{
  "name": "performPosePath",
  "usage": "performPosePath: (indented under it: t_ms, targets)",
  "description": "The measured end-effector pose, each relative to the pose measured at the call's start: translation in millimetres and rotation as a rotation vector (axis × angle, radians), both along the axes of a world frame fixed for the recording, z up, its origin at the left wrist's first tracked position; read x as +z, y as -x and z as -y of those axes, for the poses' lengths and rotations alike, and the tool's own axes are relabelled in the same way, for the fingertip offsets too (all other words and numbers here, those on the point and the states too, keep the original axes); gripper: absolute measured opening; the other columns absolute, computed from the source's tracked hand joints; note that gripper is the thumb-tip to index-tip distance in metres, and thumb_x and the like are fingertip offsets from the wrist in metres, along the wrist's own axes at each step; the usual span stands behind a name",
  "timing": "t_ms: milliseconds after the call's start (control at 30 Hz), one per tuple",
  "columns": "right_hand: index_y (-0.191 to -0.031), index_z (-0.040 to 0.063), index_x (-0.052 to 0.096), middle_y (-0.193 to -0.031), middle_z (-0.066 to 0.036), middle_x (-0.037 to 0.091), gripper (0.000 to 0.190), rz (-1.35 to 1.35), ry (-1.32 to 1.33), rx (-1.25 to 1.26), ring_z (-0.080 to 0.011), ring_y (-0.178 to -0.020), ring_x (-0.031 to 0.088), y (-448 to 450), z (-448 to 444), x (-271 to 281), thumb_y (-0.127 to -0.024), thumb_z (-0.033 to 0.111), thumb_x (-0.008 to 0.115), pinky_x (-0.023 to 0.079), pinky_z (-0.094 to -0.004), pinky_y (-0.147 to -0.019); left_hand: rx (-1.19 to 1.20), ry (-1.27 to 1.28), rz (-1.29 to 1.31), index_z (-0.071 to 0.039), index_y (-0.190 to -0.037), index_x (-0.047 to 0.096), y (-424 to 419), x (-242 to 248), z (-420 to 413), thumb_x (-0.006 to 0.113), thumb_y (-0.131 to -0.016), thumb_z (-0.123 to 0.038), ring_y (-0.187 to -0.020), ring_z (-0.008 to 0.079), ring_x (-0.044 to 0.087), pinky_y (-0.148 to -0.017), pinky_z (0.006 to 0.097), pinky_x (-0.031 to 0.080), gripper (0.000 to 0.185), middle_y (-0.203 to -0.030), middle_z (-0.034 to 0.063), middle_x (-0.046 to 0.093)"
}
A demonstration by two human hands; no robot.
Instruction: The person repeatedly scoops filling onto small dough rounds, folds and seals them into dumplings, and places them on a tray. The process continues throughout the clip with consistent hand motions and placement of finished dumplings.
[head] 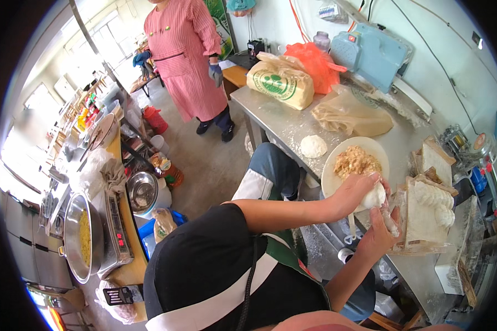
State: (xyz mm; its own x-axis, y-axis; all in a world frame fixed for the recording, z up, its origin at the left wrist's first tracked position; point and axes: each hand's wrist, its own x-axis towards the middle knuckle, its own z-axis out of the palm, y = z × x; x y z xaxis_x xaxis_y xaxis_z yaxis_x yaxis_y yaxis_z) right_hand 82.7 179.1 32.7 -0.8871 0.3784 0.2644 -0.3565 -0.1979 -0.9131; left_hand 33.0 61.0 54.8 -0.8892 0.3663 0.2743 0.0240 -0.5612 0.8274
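Just past the near rim of a cream plate (pixel 328 176), my left hand (pixel 356 192) grips a piece of white dough (pixel 374 196). My right hand (pixel 379 231) is against the same dough from below, its fingers spread around it; whether a separate piece lies in that hand I cannot tell. Minced filling (pixel 355 160) is heaped on the plate. A round of dough (pixel 313 146) lies on the floured metal table (pixel 288 134) beside the plate. To the right, a wooden tray (pixel 422 215) holds several shaped white dumplings (pixel 437 200).
Filled plastic bags (pixel 279 82) and a crumpled bag (pixel 352 111) lie on the table's far part, near a pale blue machine (pixel 370 53). A person in a pink smock (pixel 182 62) stands beyond the table. At left, a steel basin (pixel 69 244) rests on a scale (pixel 118 236).
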Motion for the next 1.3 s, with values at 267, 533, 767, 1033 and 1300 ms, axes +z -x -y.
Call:
performPosePath:
  t_ms: [267, 533, 767, 1033, 1300]
  targets:
    - [-0.096, -0.007, 0.063, -0.094, -0.011, 0.063, 0.029, -0.028, 0.099, -0.07, -0.0181, -0.083, 0.062, 5.1, -14.1, -9.8, -0.069, -0.002, 0.071, 0.05, -0.0296, -0.076, -0.19, 0.384, -0.018, -0.003, -0.109, 0.063, 14.8, 0.8, 4.4, 0.035, -0.101, -0.036, -0.074, 0.0109, 0.058, -0.064, 0.025, 0.05, 0.044, -0.083, 0.0039, 0.063]
    - [-0.081, -0.002, 0.07, -0.085, -0.007, 0.067, 0.014, -0.033, -0.446, -0.476, -0.012, -0.075, 0.06, -2.4, -32.2, -12.1, -0.071, 0.002, 0.078, 0.044, -0.0274, -0.083, -0.252, 0.283, 0.2, 0.004, -0.113, 0.059, 43.2, -16.6, -5.4, 0.057, -0.092, -0.01, -0.095, 0.021, 0.064, -0.08, 0.0351, 0.056, 0.025, -0.106, 0.0128, 0.064]
    - [-0.081, -0.004, 0.07, -0.087, -0.008, 0.068, 0.009, 0.138, -0.028, -0.507, -0.0114, -0.078, 0.06, -25.3, -32.0, -36.6, -0.077, 0.002, 0.074, 0.045, -0.0252, -0.081, -0.082, 0.641, -0.599, 0.002, -0.102, 0.066, 92.4, 25.6, -103.2, 0.064, -0.088, -0.018, -0.082, 0.0141, 0.065, -0.07, 0.0277, 0.052, 0.025, -0.093, 0.0106, 0.068]
    - [-0.092, -0.007, 0.061, -0.093, -0.006, 0.066, 0.019, 0.136, -0.327, -0.483, -0.0063, -0.079, 0.056, -33.9, -34.5, -50.9, -0.078, -0.002, 0.071, 0.046, -0.0199, -0.07, 0.068, 0.871, -1.176, -0.006, -0.091, 0.071, 139.8, 18.3, -210.9, 0.067, -0.079, -0.032, -0.083, 0.0287, 0.065, -0.074, 0.0379, 0.05, 0.028, -0.09, 0.0174, 0.067]
    - [-0.1, -0.008, 0.052, -0.093, -0.007, 0.065, 0.026, 0.186, -0.264, -0.443, -0.0056, -0.081, 0.056, -31.5, -32.8, -58.7, -0.08, -0.006, 0.068, 0.046, -0.0189, -0.07, 0.133, 1.015, -1.242, -0.016, -0.092, 0.072, 144.4, 8.2, -220.6, 0.068, -0.076, -0.033, -0.077, 0.0312, 0.065, -0.069, 0.0425, 0.051, 0.024, -0.082, 0.0142, 0.068]
